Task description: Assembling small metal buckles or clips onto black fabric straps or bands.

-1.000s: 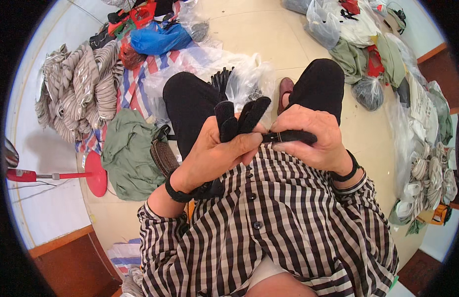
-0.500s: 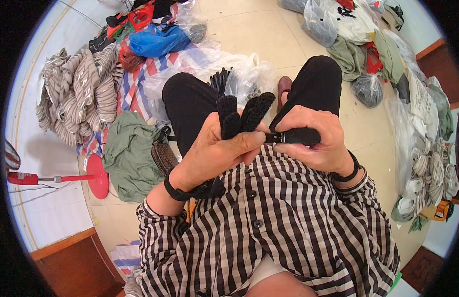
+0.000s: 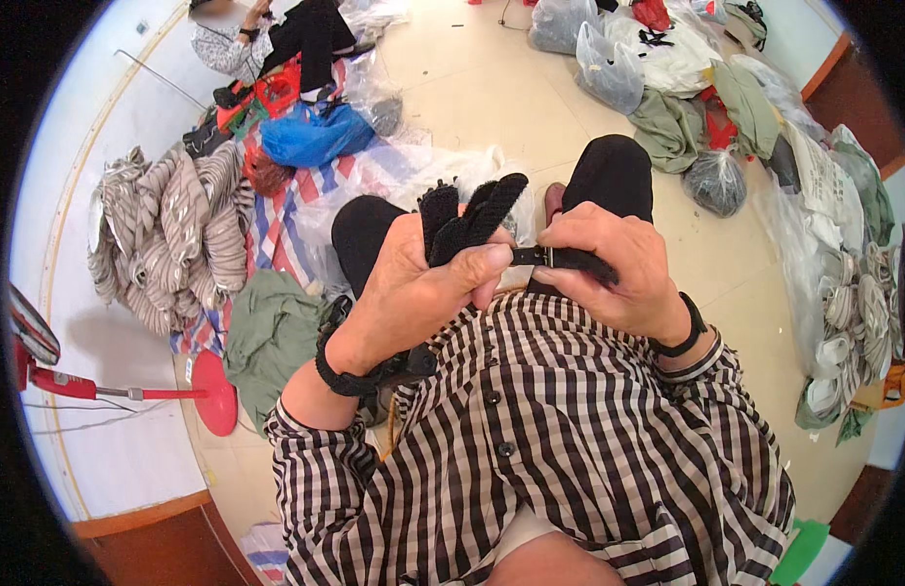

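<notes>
In front of my lap, both hands work on a black textured strap [image 3: 477, 215]. My left hand [image 3: 409, 283] is closed round its folded lengths, which stick up above the fingers, with the thumb pressed over a narrow dark end. That end runs across to a small buckle-like fitting [image 3: 544, 256] with a metallic edge. My right hand [image 3: 623, 269] pinches the strap just beside the fitting, its thumb below and fingers above. A short black length lies inside the right palm. Black bands circle both my wrists.
Striped fabric bundles [image 3: 169, 220] lie at the left, near a green cloth [image 3: 272, 327] and a red round-based stand [image 3: 215, 393]. A blue bag [image 3: 316, 134] sits beyond them; another person [image 3: 240, 44] is at the far left. Plastic bags [image 3: 609, 68] and cloth heap along the right.
My view has tilted up, bringing the other person into sight. The folded strap has shifted slightly left, and the right hand's fingers have turned a little over the strap; both hands keep their hold.
</notes>
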The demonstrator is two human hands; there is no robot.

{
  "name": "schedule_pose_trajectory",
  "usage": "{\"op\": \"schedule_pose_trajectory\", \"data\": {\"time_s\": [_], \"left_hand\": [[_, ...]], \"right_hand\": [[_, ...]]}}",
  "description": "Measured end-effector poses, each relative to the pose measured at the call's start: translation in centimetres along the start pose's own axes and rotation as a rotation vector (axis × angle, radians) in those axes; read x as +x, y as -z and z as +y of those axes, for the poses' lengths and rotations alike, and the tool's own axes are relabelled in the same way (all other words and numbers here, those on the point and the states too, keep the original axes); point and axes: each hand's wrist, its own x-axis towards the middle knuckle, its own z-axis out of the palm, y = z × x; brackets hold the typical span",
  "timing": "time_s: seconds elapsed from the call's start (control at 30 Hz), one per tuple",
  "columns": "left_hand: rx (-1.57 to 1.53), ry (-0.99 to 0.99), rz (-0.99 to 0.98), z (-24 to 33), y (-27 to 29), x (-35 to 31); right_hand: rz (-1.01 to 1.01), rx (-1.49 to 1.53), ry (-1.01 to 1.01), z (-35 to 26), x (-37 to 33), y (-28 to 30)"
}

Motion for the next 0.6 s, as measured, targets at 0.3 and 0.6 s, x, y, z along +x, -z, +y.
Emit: {"op": "schedule_pose_trajectory", "data": {"time_s": [0.3, 0.6], "left_hand": [[-0.013, 0.059, 0.022, 0.8, 0.1, 1.0], [-0.065, 0.053, -0.006, 0.0, 0.3, 1.2]], "right_hand": [[-0.064, 0.066, -0.042, 0.2, 1.0, 0.4], [-0.181, 0.041, -0.066, 0.3, 1.6, 0.9]]}}
